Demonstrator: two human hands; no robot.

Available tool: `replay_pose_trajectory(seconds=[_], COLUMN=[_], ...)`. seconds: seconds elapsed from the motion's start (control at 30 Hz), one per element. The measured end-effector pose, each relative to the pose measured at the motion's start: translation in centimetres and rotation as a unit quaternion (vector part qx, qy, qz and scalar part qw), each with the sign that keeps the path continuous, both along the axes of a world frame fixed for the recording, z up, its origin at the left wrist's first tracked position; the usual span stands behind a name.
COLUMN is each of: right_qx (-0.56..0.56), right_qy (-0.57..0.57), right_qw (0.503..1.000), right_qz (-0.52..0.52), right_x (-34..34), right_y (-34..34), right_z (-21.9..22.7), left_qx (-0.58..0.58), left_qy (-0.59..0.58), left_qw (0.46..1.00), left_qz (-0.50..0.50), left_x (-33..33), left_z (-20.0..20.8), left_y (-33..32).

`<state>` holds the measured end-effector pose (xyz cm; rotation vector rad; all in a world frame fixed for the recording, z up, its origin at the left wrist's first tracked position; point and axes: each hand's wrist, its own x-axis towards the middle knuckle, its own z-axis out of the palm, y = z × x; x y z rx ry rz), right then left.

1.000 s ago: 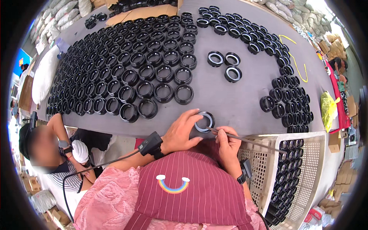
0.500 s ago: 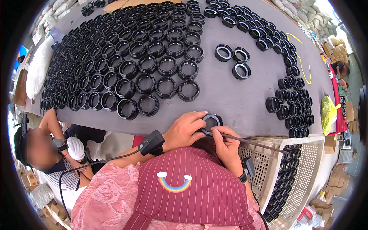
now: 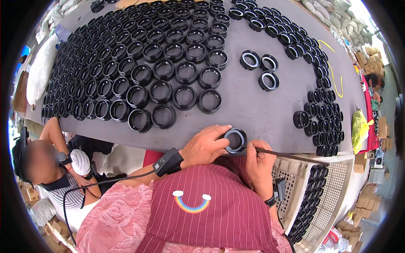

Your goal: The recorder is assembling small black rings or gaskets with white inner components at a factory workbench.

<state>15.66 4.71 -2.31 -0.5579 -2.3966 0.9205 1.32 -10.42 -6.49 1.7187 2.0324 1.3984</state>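
Observation:
Near the front edge of the table, my left hand [image 3: 206, 144] grips a black ring [image 3: 228, 147] with a pale grey inner band. Its thumb and fingers close on the ring's left side, and the opening faces up. Just right of it, my right hand [image 3: 260, 162] pinches a long, thin dark rod [image 3: 291, 155]. The rod's near end sits close to the ring's right rim; whether the two touch, I cannot tell. The other end stretches right, over a crate. Three similar rings with pale bands, one of them a lower ring [image 3: 268, 80], lie apart beyond my hands.
Rows of black rings [image 3: 184, 97] cover the table's left half. More rings [image 3: 325, 110] stand along the right side, near a yellow cord [image 3: 334, 80]. A perforated crate [image 3: 333, 185] full of rings is beside my right arm. Another person [image 3: 63, 177] sits at the left.
My right hand has shifted right and down with the rod, away from the ring. The ring's right side, earlier behind my right fingers, now shows. The whole view has shifted slightly.

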Motion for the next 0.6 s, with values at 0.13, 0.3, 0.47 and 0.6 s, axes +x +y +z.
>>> replay_pose_trajectory(seconds=[0.13, 0.3, 0.47, 0.6], right_qx=[0.057, 0.033, 0.006, -0.181], right_qy=[-0.018, 0.095, 0.066, 0.191], right_qw=[0.998, 0.992, 0.988, 0.964], right_qz=[0.003, 0.074, 0.139, 0.036], right_x=[-0.7, -2.6, -2.3, 1.0], right_y=[0.3, 0.0, 0.2, 0.9], right_z=[-1.0, -1.7, -1.4, -2.9], left_qx=[0.006, 0.011, 0.029, 0.008], left_qy=[-0.001, -0.002, 0.02, 0.049], left_qw=[1.0, 1.0, 0.999, 0.998], left_qz=[0.005, 0.008, 0.013, 0.026], left_x=[0.0, -0.1, 0.2, 0.1], left_z=[-0.2, -0.4, -0.6, 0.9], left_y=[0.0, 0.0, 0.1, 0.4])
